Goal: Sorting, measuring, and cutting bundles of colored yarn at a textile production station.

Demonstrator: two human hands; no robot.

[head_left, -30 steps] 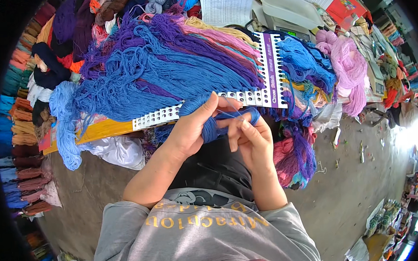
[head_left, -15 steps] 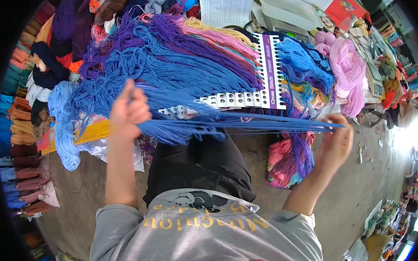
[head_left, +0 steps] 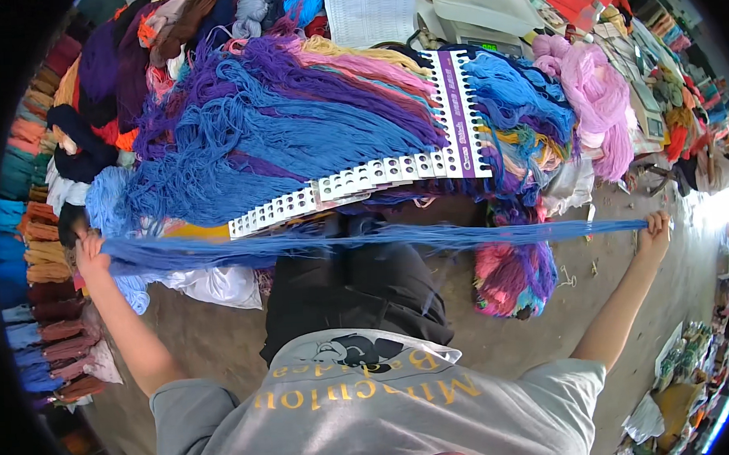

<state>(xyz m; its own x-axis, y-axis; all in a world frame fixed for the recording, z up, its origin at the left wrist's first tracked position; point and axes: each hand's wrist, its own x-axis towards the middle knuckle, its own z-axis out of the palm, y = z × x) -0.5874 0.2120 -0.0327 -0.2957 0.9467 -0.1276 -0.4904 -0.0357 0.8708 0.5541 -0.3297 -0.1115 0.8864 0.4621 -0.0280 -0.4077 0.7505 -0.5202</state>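
A long hank of blue thread (head_left: 431, 237) stretches nearly level across my body, pulled out between both hands. At the far left my left hand (head_left: 91, 254) is closed around its thicker end. The thinner end is gripped in my right hand (head_left: 655, 230), out at the far right with the arm extended. Beyond the hank, a white and purple card with notched edges (head_left: 460, 115) lies on the table with threads of several colours fastened along it. Punched white card strips (head_left: 362, 181) run in a fanned row from it. A large heap of blue thread (head_left: 269, 134) covers the table behind them.
Pink yarn (head_left: 596, 75) lies at the right of the table, near a clear plastic tray (head_left: 485, 7) and a printed sheet (head_left: 370, 13). A multicoloured thread bundle (head_left: 515, 277) hangs at the front edge. Stacked yarn bundles (head_left: 48, 244) line the left side.
Both hands have moved apart, the left outward and down, the right outward to the right. The loose, spread blue threads between them are now drawn into one straight, taut hank.
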